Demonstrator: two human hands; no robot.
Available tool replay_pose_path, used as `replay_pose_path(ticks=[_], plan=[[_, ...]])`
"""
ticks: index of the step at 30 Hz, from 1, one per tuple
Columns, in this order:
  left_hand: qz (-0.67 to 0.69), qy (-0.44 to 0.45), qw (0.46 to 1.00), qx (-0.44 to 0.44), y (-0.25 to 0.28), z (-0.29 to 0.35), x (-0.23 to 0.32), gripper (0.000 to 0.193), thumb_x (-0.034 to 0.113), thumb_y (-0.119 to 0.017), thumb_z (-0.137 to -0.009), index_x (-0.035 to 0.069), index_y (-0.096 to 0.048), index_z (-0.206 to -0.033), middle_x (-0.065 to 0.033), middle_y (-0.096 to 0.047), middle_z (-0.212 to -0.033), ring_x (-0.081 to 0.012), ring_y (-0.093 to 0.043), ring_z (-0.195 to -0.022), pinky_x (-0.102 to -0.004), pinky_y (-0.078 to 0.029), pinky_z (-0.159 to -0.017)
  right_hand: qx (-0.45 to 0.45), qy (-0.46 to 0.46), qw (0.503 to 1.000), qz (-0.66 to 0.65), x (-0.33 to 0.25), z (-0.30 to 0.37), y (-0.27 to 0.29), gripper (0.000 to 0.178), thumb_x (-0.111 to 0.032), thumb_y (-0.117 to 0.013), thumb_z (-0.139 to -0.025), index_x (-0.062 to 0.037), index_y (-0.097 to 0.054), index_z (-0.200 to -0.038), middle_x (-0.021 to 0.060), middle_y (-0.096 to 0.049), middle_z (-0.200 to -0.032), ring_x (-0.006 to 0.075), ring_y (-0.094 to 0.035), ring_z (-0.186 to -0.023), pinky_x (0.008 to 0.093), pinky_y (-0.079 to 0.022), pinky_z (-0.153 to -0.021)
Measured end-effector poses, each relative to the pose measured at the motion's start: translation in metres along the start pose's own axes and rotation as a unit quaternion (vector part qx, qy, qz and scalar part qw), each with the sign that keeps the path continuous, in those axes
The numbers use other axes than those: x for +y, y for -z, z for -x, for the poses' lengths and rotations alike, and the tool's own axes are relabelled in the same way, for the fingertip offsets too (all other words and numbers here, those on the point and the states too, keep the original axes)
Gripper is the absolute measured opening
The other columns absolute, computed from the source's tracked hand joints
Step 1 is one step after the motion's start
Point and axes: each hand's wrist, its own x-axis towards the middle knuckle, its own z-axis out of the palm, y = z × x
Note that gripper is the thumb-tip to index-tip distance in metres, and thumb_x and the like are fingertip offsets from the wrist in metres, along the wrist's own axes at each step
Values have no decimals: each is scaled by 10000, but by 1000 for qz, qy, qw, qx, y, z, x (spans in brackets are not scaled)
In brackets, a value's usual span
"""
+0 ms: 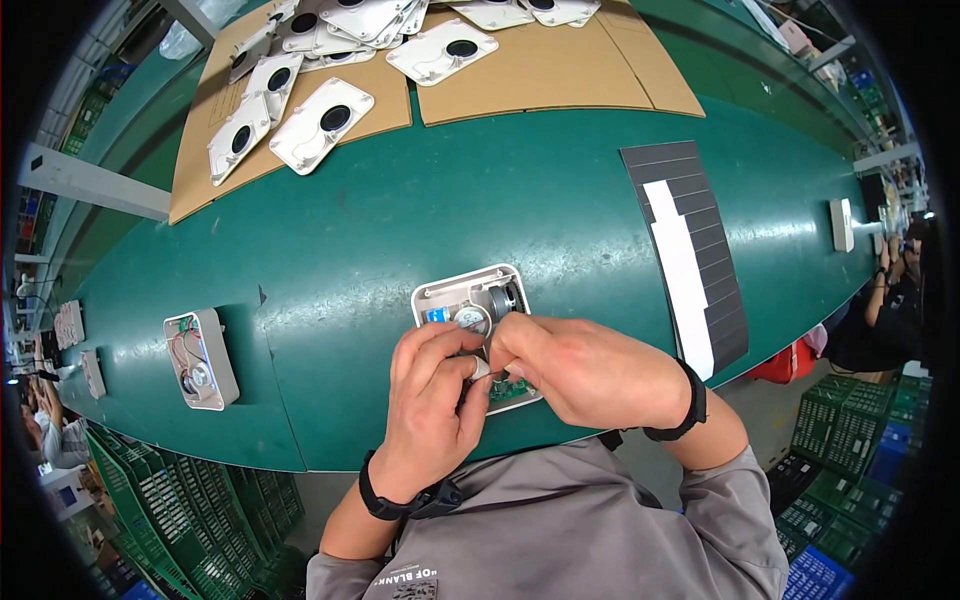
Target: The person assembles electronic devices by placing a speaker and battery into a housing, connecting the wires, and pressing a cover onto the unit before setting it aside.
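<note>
In front of me on the green table lies an open white plastic housing (452,288), its inside facing up. A round silver-and-black speaker (500,298), another round metal part (470,317), a blue piece (437,314) and a green circuit board (512,388) show inside it. My left hand (428,405) bends over the housing's left side, thumb and fingers pinched together. From the right, my right hand (580,368) reaches in with its fingertips closed near the left ones. Whatever the fingertips hold is too small and covered to make out.
A second open housing with wires (202,358) stands to the left. White panels with black ovals (323,125) lie on cardboard (540,85) at the far side. A black strip sheet with white pieces (715,250) lies right. Green crates (180,500) stand below the table; people sit at both ends.
</note>
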Motion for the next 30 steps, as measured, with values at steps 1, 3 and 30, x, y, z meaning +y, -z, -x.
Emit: replay_pose_path(ticks=[1, 3, 30], plan=[[1, -1, 1000, 3, 0, 0, 0, 221, -31, -780, -787, 15, -635, -946, -131, -674, -1171, -366, -602, -1183, -495, -478, -995, -3, 9, 1000, 25, -1, -1, 0, 97, 5, -571, -1001, -10, -488, -1048, 165, -653, -966, 411, -656, -869, 466, -523, -721], [4, -1, 1000, 9, -1, 1, 0, 223, -33, -776, -790, 14, -635, -955, -133, -673, -1170, -371, -601, -1180, -494, -479, -998, 1, 4, 999, 39, -2, -2, -3, 103, 1, -582, -995, -11, -491, -1043, 162, -644, -960, 411, -655, -871, 472, -521, -720], [37, 7, 999, 10, 1, 0, -3, 229, -2, -804, -770, 16, -638, -926, -150, -687, -1179, -391, -608, -1170, -501, -485, -1003, 106, 26, 989, 103, 1, 1, -22, 189, -24, -711, -923, -38, -550, -1020, 124, -665, -881, 361, -680, -789, 451, -537, -668]])
